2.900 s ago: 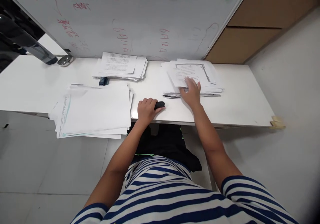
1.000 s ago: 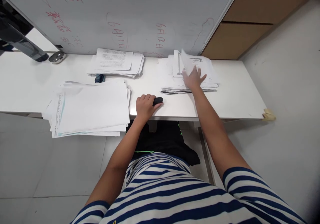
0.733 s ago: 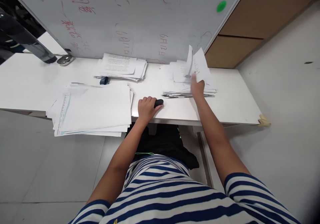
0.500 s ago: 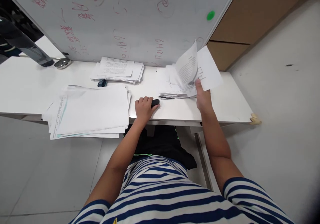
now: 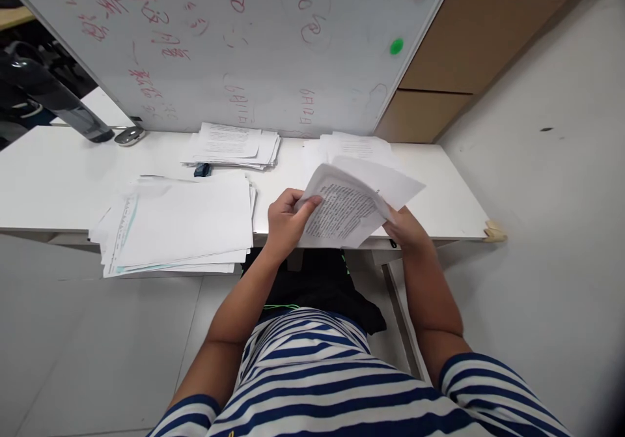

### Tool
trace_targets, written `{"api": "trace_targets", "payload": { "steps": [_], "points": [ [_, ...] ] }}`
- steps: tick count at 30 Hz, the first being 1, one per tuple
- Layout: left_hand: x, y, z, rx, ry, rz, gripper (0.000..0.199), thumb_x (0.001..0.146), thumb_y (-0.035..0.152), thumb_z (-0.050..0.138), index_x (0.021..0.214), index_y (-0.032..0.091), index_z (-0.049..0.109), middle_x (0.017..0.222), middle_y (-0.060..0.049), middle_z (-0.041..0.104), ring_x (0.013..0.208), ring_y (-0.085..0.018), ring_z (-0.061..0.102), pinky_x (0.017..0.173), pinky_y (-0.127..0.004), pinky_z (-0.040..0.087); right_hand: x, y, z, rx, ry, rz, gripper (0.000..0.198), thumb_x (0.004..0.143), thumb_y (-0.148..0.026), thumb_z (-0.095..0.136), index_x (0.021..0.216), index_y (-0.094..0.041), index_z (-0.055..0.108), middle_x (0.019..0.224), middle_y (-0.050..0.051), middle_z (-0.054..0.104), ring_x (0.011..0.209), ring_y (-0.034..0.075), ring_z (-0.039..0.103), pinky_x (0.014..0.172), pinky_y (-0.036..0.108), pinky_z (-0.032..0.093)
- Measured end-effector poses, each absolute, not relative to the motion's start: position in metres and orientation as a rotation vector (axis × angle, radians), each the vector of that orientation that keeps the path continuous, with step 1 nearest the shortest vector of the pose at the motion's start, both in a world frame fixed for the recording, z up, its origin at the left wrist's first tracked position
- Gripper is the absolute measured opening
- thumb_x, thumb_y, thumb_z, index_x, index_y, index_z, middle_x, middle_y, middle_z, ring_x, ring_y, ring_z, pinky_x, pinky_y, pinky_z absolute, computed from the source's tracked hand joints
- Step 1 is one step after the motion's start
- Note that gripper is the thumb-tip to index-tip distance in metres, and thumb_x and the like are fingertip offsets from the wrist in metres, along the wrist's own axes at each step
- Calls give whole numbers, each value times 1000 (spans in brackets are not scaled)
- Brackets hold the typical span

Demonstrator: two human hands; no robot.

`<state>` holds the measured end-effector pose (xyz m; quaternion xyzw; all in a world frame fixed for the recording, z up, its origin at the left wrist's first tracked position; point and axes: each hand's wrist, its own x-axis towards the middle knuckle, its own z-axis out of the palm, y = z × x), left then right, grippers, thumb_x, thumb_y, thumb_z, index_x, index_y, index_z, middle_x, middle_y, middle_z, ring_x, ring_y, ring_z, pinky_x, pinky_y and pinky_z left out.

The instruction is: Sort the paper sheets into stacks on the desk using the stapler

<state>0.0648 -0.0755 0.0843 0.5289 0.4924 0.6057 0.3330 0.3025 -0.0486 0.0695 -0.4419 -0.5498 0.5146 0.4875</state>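
Printed sheets of paper (image 5: pixel 342 212) are held up between my two hands over the desk's front edge, bent and slightly fanned. My left hand (image 5: pixel 287 223) is closed on their left edge, thumb on top. At the lower right side my right hand (image 5: pixel 409 227) grips the sheets, its fingers partly hidden behind the paper. Just behind lies a stack of papers (image 5: pixel 359 145), partly covered by the held sheets. The small black object seen earlier by my left hand does not show now.
A large paper pile (image 5: pixel 188 222) overhangs the desk's front edge at left. Behind it are a smaller paper stack (image 5: pixel 234 145), a small dark blue object (image 5: pixel 202 170), a computer mouse (image 5: pixel 129 136) and a dark bottle (image 5: pixel 73 108). A whiteboard (image 5: pixel 268 53) stands along the back.
My left hand has left the small black object on the desk and taken the papers' left edge. My right hand has brought the papers nearer to me and lower.
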Motion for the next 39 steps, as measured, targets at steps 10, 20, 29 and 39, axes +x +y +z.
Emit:
{"api": "trace_targets", "payload": {
  "steps": [10,20,29,39],
  "points": [
    [67,-68,58,1124,1342,1674,34,79,49,72,74,20,54,71,3,57,66,-10,54,61,-23,44,257,-77,30,-1108,-1105,868,73,82,-73,50,134,-22,54,125,14,67,123,32,59,102,51,50],
    [59,-65,55,1253,1032,1365,46,75,42,78,110,23,55,113,-7,67,103,-21,65,83,-34,55,271,-58,72,-1166,-1292,851,51,77,-55,71,117,-23,66,109,8,73,104,30,68,94,50,55],
    [60,-53,54,1171,918,1350,29,74,41,78,96,22,72,98,-4,71,92,-20,67,82,-37,55,274,-30,104,-1082,-1517,802,75,73,-57,74,139,-30,50,132,6,61,128,30,53,108,48,45],
    [67,-26,57,1159,926,1513,29,70,40,81,89,20,71,92,-3,70,88,-18,65,80,-32,52,269,-14,36,-1019,-1344,1065,36,75,-46,75,101,-23,70,107,4,74,104,25,67,96,43,51]
  ]
}}
